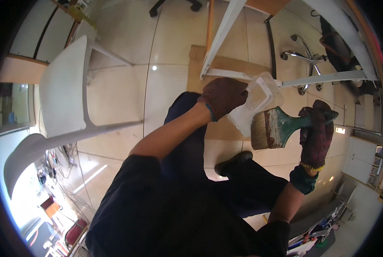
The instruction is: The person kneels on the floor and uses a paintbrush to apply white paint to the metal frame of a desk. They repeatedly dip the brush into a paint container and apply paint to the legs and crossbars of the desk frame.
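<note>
Both my hands wear dark maroon work gloves. My left hand [224,97] grips the near left edge of a clear plastic container [255,100], which is tilted in the air. In my right hand [318,135] is a wide paintbrush [281,126], the fingers wrapped round its green handle. Its pale bristles point left, brown-stained near the ferrule, and are close to the container's lower right side. Whether bristles and container touch, I cannot tell. What the container holds, if anything, does not show clearly.
A white-legged table frame [226,38] stands ahead, with flat cardboard [196,64] on the tiled floor under it. At the left is a white chair [65,85]. A chrome wheeled chair base [309,58] lies beyond the frame at right. Loose cables [65,165] trail at lower left.
</note>
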Available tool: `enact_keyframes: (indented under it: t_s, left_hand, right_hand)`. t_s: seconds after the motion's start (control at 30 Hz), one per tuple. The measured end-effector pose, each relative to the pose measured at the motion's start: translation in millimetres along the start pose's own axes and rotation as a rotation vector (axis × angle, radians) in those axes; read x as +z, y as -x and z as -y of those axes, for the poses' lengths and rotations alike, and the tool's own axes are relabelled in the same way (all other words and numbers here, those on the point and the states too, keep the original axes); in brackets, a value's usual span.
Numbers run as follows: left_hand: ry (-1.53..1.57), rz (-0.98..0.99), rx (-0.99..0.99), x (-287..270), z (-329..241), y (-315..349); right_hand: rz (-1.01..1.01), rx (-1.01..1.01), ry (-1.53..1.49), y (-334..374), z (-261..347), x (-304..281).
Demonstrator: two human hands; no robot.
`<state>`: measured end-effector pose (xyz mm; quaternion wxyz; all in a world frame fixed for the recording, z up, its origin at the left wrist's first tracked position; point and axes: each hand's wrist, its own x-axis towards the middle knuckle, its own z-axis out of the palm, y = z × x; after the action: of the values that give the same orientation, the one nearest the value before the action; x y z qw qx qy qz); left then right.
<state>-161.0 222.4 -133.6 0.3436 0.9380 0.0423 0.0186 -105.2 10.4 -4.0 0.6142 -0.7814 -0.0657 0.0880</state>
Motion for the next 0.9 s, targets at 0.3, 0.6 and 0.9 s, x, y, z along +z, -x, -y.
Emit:
enact_keyframes:
  t_s: [0.3,0.6,0.9]
  left_hand:
    - [0.061,0.061,-0.067,31.5,2.2,13.5]
    - [0.128,0.123,-0.128,43.8,-1.9,18.7]
    - [0.156,0.156,-0.203,58.4,1.0,16.0]
  right_hand:
    - [0.114,0.138,0.202,-2.6,-43.3,12.2]
    - [0.163,0.163,0.210,-10.6,-64.0,13.3]
    - [0.211,0.220,0.306,-9.9,-54.7,18.8]
